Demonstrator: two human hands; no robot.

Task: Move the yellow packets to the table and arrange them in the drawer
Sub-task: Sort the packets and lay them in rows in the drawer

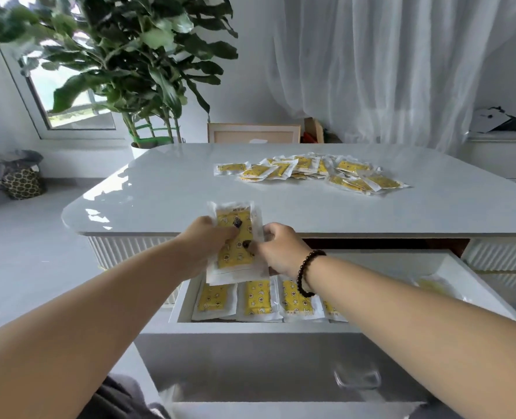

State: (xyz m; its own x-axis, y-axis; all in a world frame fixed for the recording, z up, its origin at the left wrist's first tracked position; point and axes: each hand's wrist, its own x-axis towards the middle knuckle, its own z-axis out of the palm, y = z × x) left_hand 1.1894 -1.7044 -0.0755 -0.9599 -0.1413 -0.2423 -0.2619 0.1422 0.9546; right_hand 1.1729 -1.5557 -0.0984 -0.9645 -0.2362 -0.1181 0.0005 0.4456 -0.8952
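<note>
Both my hands hold a small stack of yellow packets above the back left of the open white drawer. My left hand grips the stack's left edge with the thumb across its face. My right hand pinches its right edge. Inside the drawer a row of yellow packets lies flat, side by side along the front. A loose pile of several more yellow packets is spread on the white table farther back.
The drawer's right half holds a faint clear packet. A potted plant stands behind the table's left corner, a picture frame behind its far edge. A patterned bag sits on the floor at left.
</note>
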